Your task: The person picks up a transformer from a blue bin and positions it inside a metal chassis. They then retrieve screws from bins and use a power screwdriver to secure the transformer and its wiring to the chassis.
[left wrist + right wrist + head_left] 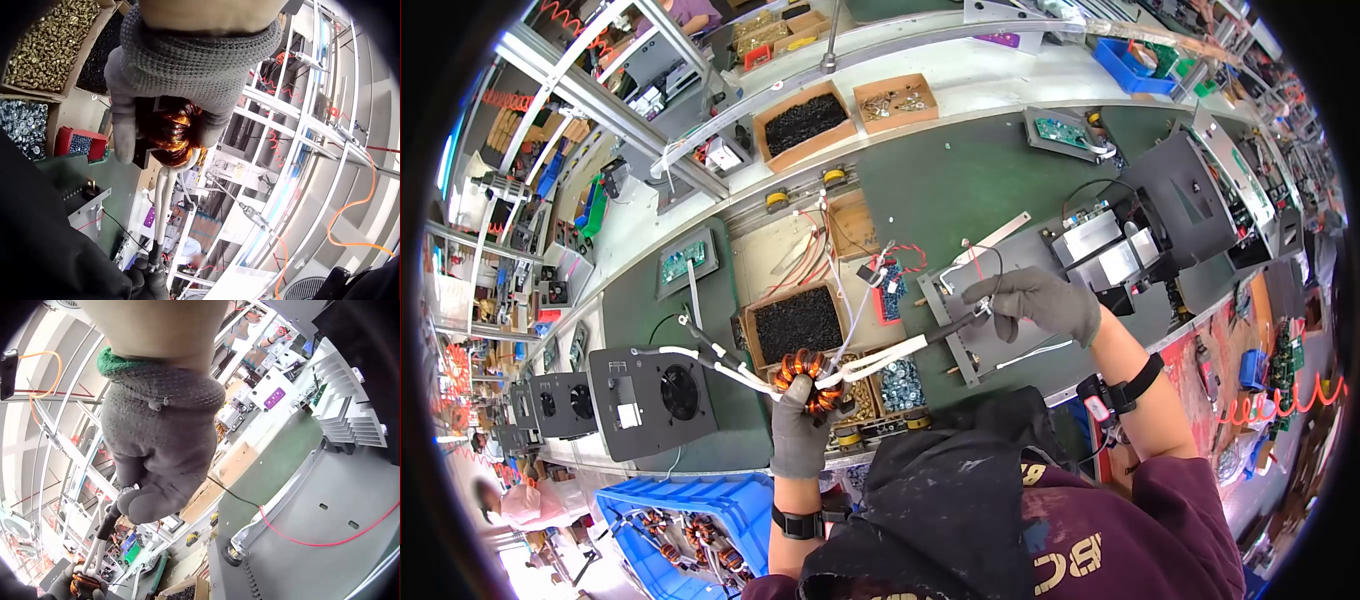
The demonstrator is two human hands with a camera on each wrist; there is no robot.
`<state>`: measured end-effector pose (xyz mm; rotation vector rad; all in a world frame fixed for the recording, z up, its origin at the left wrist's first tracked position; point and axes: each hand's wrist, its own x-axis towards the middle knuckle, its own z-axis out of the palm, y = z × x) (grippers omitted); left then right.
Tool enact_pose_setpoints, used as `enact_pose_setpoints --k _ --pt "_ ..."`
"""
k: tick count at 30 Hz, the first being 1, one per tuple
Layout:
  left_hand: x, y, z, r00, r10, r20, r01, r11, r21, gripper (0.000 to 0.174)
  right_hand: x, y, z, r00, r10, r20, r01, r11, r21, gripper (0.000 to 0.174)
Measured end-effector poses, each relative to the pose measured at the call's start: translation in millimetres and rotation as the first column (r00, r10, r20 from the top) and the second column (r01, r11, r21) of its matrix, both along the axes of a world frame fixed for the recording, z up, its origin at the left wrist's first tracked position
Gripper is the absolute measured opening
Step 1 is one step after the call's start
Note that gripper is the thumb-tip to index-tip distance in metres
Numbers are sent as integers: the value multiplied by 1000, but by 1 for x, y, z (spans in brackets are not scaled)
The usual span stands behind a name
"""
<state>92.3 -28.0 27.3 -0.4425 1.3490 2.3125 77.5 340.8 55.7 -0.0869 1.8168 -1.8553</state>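
Note:
In a grey glove, my left hand [800,432] grips a copper-wound toroid coil [812,384], its thumb lying over the windings. White sleeved leads [884,360] run from the coil to the right, ending in black tubing [952,328]. My gloved right hand [1040,303] pinches the metal terminal at that end, seen between thumb and fingers in the right wrist view [130,487]. Another pair of leads [718,362] sticks out left of the coil. Below the right hand lies a grey metal chassis plate [1000,345] with a red wire [312,544] across it.
Boxes of black screws [798,326], brass nuts [51,44] and silver fasteners [900,384] stand near the coil. A fan panel [652,400] is at left, a blue crate [683,487] of coils below it. Silver heatsinks [1112,255] rise at right.

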Motion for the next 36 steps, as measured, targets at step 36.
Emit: enact_pose_setpoints --k 36 --pt "-102 75 103 880 81 -468 -114 993 -43 46 -74 1 76 498 -131 -857 560 803 203 31"
